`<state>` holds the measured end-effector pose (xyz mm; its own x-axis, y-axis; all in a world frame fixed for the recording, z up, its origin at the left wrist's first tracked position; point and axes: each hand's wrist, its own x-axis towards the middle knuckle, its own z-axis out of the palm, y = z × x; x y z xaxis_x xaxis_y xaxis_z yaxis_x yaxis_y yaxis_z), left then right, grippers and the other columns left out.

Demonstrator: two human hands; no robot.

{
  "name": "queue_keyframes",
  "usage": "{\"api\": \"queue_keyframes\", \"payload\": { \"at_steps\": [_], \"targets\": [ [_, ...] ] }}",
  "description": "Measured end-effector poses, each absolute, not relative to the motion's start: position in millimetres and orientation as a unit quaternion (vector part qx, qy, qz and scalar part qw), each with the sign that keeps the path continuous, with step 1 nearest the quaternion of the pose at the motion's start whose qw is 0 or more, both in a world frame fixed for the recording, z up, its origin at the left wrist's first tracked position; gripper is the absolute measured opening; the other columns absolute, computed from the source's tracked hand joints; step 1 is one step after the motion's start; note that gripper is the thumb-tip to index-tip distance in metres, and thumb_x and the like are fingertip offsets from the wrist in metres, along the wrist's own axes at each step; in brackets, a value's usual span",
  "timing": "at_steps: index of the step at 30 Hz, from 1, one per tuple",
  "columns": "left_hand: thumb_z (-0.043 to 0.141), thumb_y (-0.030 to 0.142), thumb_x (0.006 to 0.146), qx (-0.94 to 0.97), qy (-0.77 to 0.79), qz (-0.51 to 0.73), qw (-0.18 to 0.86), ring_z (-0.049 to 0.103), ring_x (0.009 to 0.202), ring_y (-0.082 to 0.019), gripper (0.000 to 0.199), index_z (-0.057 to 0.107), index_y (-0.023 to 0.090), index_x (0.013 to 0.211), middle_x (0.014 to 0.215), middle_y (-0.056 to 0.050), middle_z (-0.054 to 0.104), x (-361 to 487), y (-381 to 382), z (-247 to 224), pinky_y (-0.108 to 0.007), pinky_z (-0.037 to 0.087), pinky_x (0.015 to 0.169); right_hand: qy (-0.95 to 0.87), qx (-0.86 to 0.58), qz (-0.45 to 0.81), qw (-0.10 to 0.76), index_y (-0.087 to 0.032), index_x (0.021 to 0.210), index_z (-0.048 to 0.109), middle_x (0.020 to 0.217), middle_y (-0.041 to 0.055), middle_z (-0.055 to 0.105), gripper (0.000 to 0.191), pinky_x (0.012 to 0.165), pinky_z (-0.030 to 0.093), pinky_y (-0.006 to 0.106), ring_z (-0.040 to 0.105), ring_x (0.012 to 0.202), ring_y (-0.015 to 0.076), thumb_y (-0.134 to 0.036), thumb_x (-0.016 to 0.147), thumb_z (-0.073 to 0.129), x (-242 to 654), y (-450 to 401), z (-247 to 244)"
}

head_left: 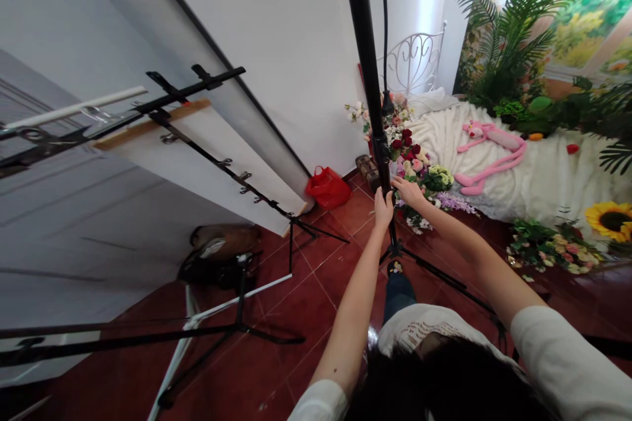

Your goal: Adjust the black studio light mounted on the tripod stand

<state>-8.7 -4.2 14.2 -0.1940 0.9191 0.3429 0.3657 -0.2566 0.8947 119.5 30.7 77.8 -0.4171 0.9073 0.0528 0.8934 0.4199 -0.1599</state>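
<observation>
A tall black light stand [368, 46] rises in front of me, its tripod legs [429, 270] spread on the floor by my foot. My left hand [383, 209] is wrapped round the pole's lower part. A little higher and to the right, my right hand [407, 191] has its fingers at the same pole, near a black joint [380, 145]. Whether those fingers grip the pole itself or a knob on it is hard to make out. A black cable [384, 20] hangs alongside the pole.
Backdrop stands with clamps [224, 163] and a white panel [197, 164] fill the left. A red plastic bag [328, 187] sits by the wall. At right are artificial flowers [409, 154], a pink plush toy [494, 145] on white fabric [543, 191], and a sunflower [609, 220].
</observation>
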Motion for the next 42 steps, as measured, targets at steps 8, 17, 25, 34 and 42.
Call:
{"api": "queue_keyframes", "payload": {
  "at_steps": [8, 17, 25, 34, 42],
  "targets": [
    [0.039, 0.063, 0.096, 0.556, 0.564, 0.548, 0.269, 0.057, 0.131, -0.027, 0.059, 0.059, 0.016, 0.124, 0.129, -0.02, 0.064, -6.6, -1.2, 10.3, -0.044, 0.04, 0.116, -0.865, -0.497, 0.061, 0.026, -0.02, 0.142, 0.051, 0.147, 0.0153, 0.052, 0.048, 0.086, 0.057, 0.029, 0.067, 0.114, 0.023, -0.013, 0.095, 0.04, 127.9, 35.3, 84.3],
    [0.037, 0.065, 0.096, 0.561, 0.557, 0.552, 0.265, 0.056, 0.131, -0.027, 0.061, 0.058, 0.016, 0.124, 0.131, -0.02, 0.062, -5.1, -1.9, 12.6, -0.045, 0.039, 0.117, -0.887, -0.449, 0.051, -0.093, -0.02, 0.128, 0.066, 0.128, 0.0152, 0.066, 0.044, 0.09, 0.055, 0.033, 0.068, 0.112, 0.0272, -0.012, 0.087, 0.055, 122.5, 63.9, 121.4],
    [0.034, 0.06, 0.099, 0.575, 0.54, 0.561, 0.252, 0.062, 0.118, -0.024, 0.051, 0.057, 0.018, 0.118, 0.12, -0.016, 0.065, -4.6, -3.7, 16.8, -0.042, 0.047, 0.108, -0.884, -0.464, 0.022, -0.05, -0.018, 0.121, 0.067, 0.126, 0.0142, 0.067, 0.04, 0.087, 0.054, 0.034, 0.066, 0.112, 0.0287, -0.015, 0.081, 0.059, 125.8, 56.2, 123.8],
    [0.037, 0.058, 0.099, 0.561, 0.546, 0.569, 0.251, 0.062, 0.119, -0.025, 0.049, 0.058, 0.018, 0.118, 0.118, -0.016, 0.065, -0.9, 1.0, 9.7, -0.042, 0.046, 0.108, -0.832, -0.536, 0.022, 0.141, -0.013, 0.143, 0.044, 0.144, 0.017, 0.055, 0.05, 0.098, 0.05, 0.031, 0.052, 0.132, 0.022, -0.015, 0.094, 0.038, 125.3, 8.7, 67.9],
    [0.04, 0.058, 0.098, 0.554, 0.557, 0.563, 0.257, 0.059, 0.125, -0.026, 0.05, 0.058, 0.017, 0.121, 0.124, -0.017, 0.064, -1.2, 3.1, 5.2, -0.043, 0.043, 0.112, -0.846, -0.504, 0.051, 0.166, -0.014, 0.136, 0.052, 0.139, 0.013, 0.061, 0.051, 0.103, 0.049, 0.032, 0.055, 0.129, 0.0212, -0.006, 0.087, 0.039, 134.7, 18.7, 75.0]
  ]
}}
